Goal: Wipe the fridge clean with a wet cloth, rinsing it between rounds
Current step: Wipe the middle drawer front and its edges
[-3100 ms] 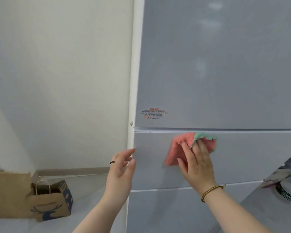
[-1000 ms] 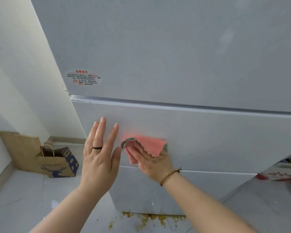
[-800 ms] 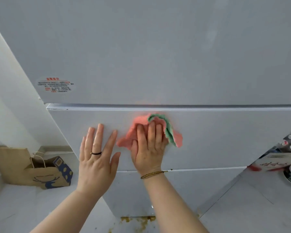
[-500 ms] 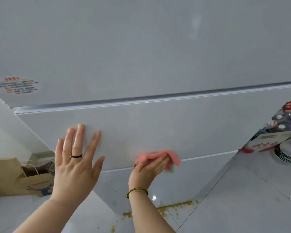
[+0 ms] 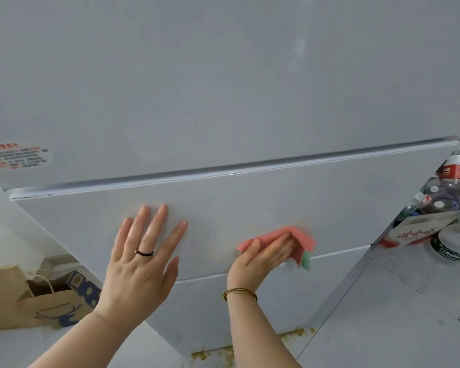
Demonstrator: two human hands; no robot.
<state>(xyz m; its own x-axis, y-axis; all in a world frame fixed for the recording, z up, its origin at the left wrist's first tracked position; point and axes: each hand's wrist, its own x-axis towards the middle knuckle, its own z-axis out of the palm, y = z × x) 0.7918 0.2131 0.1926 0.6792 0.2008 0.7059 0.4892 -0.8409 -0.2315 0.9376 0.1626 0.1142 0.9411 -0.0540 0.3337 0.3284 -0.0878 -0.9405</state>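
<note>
The white fridge fills most of the view, with a wide middle drawer front under the upper door. My right hand presses a pink cloth with a green edge flat against the lower part of that drawer front, fingers stretched out over it. My left hand, wearing a dark ring, lies flat with spread fingers on the same drawer front, to the left of the cloth. A red-lettered sticker sits at the upper door's lower left.
A brown paper bag stands on the floor at the left beside the fridge. At the right are several plastic bottles, a printed box and a white jar. Yellowish grime lines the tiled floor at the fridge's base.
My right hand has slid the cloth to the right along the drawer front, after sweeping it up and down. The view has shifted right; my left hand stays flat on the drawer.
</note>
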